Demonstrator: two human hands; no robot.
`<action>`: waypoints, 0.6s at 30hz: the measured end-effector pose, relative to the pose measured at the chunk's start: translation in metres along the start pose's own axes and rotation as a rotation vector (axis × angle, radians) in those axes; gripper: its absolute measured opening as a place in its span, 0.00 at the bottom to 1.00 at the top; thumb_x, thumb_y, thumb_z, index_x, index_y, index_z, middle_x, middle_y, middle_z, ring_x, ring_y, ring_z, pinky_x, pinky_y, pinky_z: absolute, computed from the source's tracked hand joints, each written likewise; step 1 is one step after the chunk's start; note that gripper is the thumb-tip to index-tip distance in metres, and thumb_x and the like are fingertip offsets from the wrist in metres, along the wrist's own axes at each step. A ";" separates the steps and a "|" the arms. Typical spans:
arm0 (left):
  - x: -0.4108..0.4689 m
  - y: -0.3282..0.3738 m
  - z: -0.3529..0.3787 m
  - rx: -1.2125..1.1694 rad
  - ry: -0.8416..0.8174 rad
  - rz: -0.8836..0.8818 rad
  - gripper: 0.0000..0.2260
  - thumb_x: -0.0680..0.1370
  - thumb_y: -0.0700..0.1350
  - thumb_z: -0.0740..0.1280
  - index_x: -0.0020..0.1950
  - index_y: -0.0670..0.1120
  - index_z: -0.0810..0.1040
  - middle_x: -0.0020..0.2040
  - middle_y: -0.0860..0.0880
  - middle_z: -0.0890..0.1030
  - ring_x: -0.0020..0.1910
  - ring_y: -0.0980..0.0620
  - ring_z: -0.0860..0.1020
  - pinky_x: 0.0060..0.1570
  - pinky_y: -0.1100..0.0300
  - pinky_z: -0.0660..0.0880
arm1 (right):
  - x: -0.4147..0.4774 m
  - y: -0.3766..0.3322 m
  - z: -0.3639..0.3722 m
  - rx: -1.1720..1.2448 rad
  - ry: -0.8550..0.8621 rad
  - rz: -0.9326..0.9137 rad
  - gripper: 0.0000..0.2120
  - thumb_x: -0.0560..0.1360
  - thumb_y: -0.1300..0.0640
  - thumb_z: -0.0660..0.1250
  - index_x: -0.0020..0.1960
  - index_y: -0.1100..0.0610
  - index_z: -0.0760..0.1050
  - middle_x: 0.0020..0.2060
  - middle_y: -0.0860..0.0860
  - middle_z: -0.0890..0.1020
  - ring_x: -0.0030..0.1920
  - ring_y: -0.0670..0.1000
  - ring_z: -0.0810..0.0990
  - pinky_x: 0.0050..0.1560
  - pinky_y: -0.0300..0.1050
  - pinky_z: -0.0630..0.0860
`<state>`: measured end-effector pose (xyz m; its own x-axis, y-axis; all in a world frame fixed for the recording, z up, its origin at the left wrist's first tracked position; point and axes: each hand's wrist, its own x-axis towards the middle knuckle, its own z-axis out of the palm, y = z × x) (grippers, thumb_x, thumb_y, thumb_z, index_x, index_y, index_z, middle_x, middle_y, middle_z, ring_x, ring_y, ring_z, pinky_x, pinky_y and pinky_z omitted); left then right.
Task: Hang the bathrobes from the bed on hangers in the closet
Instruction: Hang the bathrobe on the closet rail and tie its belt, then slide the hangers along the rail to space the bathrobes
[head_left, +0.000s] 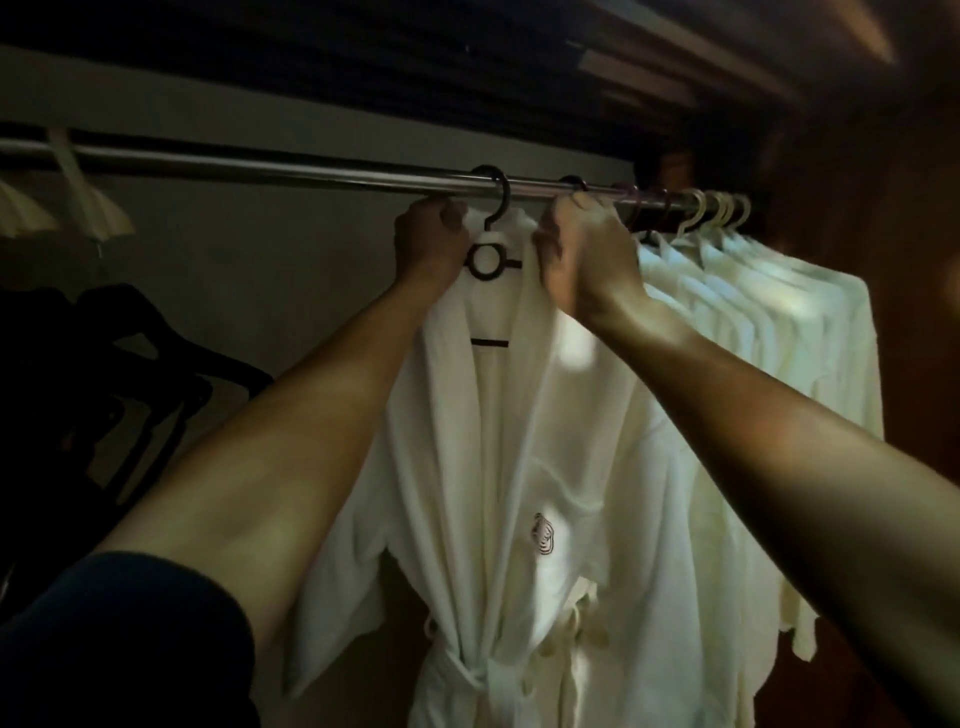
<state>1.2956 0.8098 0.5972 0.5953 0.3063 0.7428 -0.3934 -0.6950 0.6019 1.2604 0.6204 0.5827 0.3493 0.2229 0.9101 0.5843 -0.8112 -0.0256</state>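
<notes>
White bathrobe (498, 415) on a dark hanger (488, 260), hooked over the closet rod (260, 163). Left hand (431, 241) curled round the collar just left of the hook, right hand (587, 254) gripping the collar just right of it. More robes (753, 312) close beside, further right.

White bathrobe (498, 467) hanging on dark hanger (504, 197), hooked over rod (260, 165).

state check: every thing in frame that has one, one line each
front bathrobe: hanging on dark hanger, belt tied
dark hanger: hooked over rod
left hand: grips robe collar
right hand: grips robe collar
other bathrobes: hung, bunched right
pale hangers: on rod, empty
</notes>
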 end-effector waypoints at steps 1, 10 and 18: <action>0.001 0.001 0.002 0.022 -0.074 0.013 0.13 0.84 0.43 0.61 0.58 0.41 0.84 0.57 0.42 0.84 0.59 0.46 0.80 0.47 0.66 0.67 | -0.001 -0.003 0.004 0.015 -0.019 0.002 0.12 0.81 0.52 0.62 0.53 0.61 0.76 0.51 0.60 0.79 0.52 0.62 0.77 0.50 0.55 0.75; -0.045 -0.102 -0.035 0.016 -0.084 -0.075 0.23 0.85 0.56 0.55 0.74 0.46 0.72 0.72 0.42 0.75 0.71 0.42 0.73 0.70 0.53 0.68 | -0.038 0.015 0.012 -0.004 -0.189 0.017 0.12 0.83 0.49 0.59 0.61 0.55 0.72 0.48 0.54 0.81 0.43 0.57 0.79 0.41 0.51 0.74; -0.056 -0.175 -0.048 0.084 0.029 -0.304 0.21 0.85 0.54 0.60 0.69 0.41 0.78 0.65 0.44 0.80 0.63 0.44 0.78 0.59 0.61 0.69 | -0.036 0.020 0.010 -0.093 -0.160 0.019 0.13 0.83 0.52 0.60 0.64 0.56 0.75 0.46 0.59 0.84 0.44 0.61 0.82 0.38 0.48 0.72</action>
<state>1.2974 0.9461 0.4642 0.6561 0.5260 0.5411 -0.1406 -0.6193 0.7725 1.2666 0.6013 0.5456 0.4761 0.2837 0.8324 0.5085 -0.8611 0.0027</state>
